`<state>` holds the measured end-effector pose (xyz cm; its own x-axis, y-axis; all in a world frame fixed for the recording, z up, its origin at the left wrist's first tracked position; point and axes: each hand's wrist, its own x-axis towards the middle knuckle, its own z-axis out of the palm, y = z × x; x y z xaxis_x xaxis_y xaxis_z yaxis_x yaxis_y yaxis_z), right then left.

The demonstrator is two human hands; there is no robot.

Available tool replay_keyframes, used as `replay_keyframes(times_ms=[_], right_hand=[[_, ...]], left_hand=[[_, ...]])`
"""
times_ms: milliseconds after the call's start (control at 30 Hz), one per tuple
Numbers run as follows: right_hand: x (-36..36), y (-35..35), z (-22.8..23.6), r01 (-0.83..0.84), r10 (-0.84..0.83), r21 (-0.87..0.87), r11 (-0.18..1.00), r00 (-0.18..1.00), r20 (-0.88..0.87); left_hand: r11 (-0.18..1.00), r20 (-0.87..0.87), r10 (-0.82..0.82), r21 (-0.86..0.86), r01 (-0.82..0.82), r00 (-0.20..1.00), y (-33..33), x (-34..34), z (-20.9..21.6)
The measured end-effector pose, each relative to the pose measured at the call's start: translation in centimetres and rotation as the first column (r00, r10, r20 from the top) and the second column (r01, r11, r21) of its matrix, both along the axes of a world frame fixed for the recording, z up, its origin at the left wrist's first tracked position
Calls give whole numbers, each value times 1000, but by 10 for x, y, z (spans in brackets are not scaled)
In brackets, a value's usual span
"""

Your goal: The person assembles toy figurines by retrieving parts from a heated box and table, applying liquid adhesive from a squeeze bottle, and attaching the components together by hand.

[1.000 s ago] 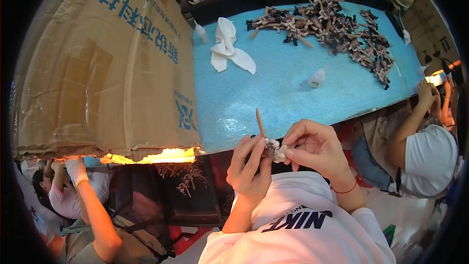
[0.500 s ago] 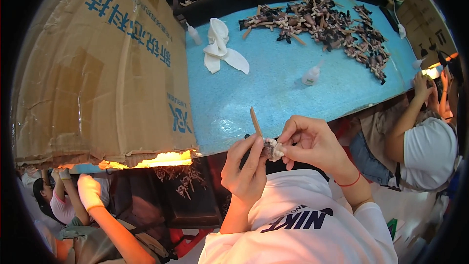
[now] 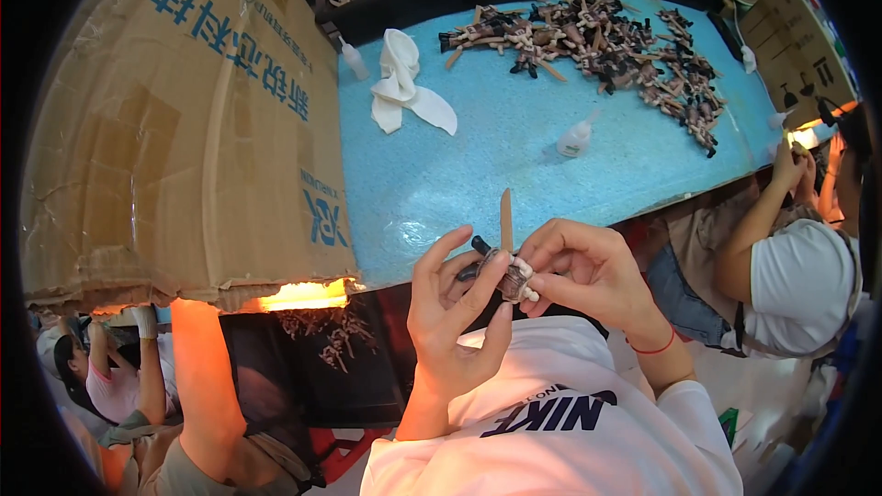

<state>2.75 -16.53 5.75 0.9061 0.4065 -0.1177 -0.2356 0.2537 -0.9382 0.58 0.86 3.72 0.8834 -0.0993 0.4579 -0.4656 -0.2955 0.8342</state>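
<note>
Between my hands is a small toy figure (image 3: 513, 287) with a brownish body, pale parts and black boots. A flat tan blade-like piece (image 3: 506, 219) sticks up from it. My right hand (image 3: 588, 266) pinches the figure's pale end between thumb and fingertips. My left hand (image 3: 457, 312) supports the booted end, its middle fingertip against the body, while the index finger is lifted off. The boots poke out among the left fingers. Where exactly the right fingertips grip is partly hidden.
Similar figures (image 3: 588, 37) lie heaped on the blue tabletop (image 3: 441, 184). A small squeeze bottle (image 3: 575, 140), another bottle (image 3: 353, 60) and white cloth pieces (image 3: 400, 83) rest there. A large cardboard box (image 3: 184, 174) stands left. Co-workers sit on both sides; black trays hold more figures.
The figure has turned, so its tan blade stands more upright and its boots show. My left fingers have spread apart. At left, a co-worker's arm has risen behind the box edge.
</note>
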Motion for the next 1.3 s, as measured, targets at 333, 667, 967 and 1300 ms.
replay_keyframes(times_ms=[333,667,967,1300], right_hand=[[-2,-8,4,-41,42,43,998,999,-28],[-1,-10,11,-64,64,-25,998,998,-9],[-4,-2,3,-3,3,-3,1000,1000,6],[-6,1,3,7,-6,26,1000,1000,-28]], left_hand=[[996,22,-79,28,79,997,-3,1,8],[987,84,-62,153,49,994,-10,1,17],[979,116,-78,199,54,990,-7,5,11],[971,101,-136,211,112,986,0,7,11]])
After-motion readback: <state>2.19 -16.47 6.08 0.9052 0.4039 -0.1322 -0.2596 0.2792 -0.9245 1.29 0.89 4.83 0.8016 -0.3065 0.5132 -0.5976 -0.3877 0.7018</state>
